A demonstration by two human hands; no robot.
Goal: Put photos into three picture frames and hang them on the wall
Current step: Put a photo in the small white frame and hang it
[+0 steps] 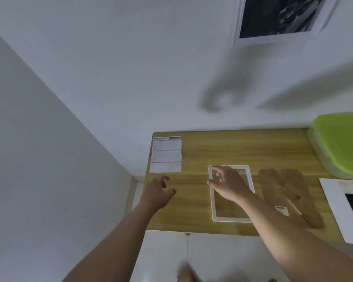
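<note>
White frame lies flat near the table front edge, probably light, stiff, fragile; take its left rail, where your right hand curls, grip unclear, left hand open.

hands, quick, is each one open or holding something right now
Left hand: open, fingers relaxed, holding nothing.
Right hand: fingers curled on the picture frame, seemingly pinching its rim near the top left corner.
</note>
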